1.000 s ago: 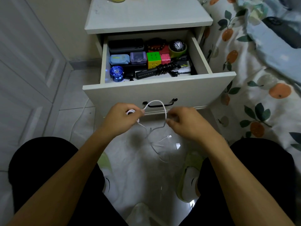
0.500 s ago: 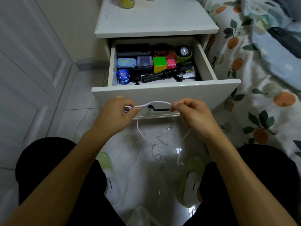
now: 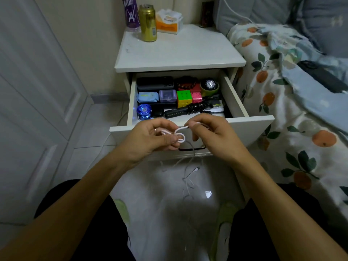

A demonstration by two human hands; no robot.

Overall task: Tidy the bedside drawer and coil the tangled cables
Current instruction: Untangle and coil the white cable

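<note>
Before the open drawer (image 3: 250, 129), left hand (image 3: 150, 140) and right hand (image 3: 214, 136) both pinch the white cable (image 3: 179, 133).

Atop the white nightstand (image 3: 180, 53): a gold metal drink can (image 3: 148, 23), a purple printed tumbler (image 3: 131, 14) just left of it, an orange-and-white tissue pack (image 3: 169, 21) to its right. Alongside on the right, a fruit-patterned white bedsheet (image 3: 301, 132). Underfoot, glossy pale floor tiles (image 3: 160, 194).
</note>
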